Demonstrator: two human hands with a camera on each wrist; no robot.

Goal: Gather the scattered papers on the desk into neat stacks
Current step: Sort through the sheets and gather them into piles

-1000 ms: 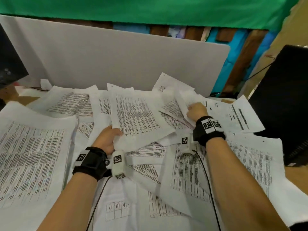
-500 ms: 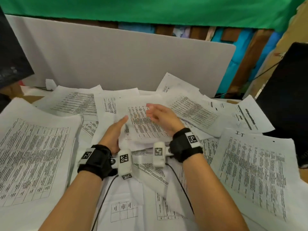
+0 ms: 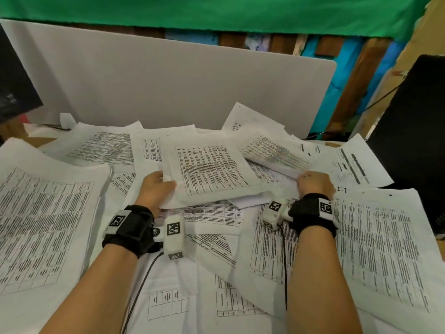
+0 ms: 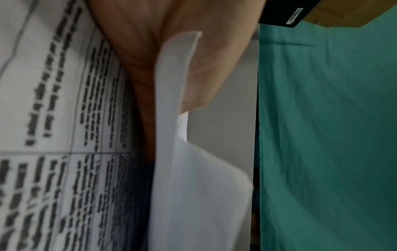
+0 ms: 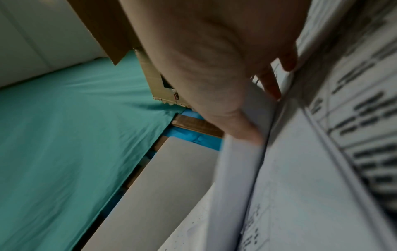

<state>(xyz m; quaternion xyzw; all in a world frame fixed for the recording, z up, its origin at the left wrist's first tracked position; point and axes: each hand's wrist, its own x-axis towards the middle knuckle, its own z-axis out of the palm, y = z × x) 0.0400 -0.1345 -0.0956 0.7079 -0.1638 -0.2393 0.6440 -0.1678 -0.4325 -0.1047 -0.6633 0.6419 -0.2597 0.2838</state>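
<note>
White printed papers (image 3: 375,249) are lying scattered and overlapping across the bench (image 3: 36,140) in the head view, most showing tables of dark text. Both hands are working near the middle of the spread, well apart from each other. The left hand (image 3: 155,189) is gripping the near left corner of a small stack (image 3: 209,172) of sheets, thumb on top and fingers tucked beneath, and that corner is sitting slightly raised off the sheets under it. The right hand (image 3: 313,183) is curling over the near edge of a tilted sheet (image 3: 274,153) just right of the stack. A grey partition (image 3: 168,88) is standing behind the papers, a green cloth (image 3: 216,13) is hanging above it, and a black chair (image 3: 414,121) is showing at the right edge. Each wrist is wearing a black strap with a white marker block.

From the left wrist, the left hand (image 4: 171,56) is clamping a thin bundle of sheet edges (image 4: 171,101) between thumb and palm, with a printed sheet (image 4: 64,118) lying flat on the left of the picture and green cloth (image 4: 322,135) filling the right.

From the right wrist, the right hand (image 5: 219,59) is pinching a blurred sheet edge (image 5: 240,163), its fingertips (image 5: 272,86) pressing against printed paper (image 5: 343,152). Green cloth (image 5: 75,135) and the grey partition (image 5: 163,195) are showing on the left of that picture.
</note>
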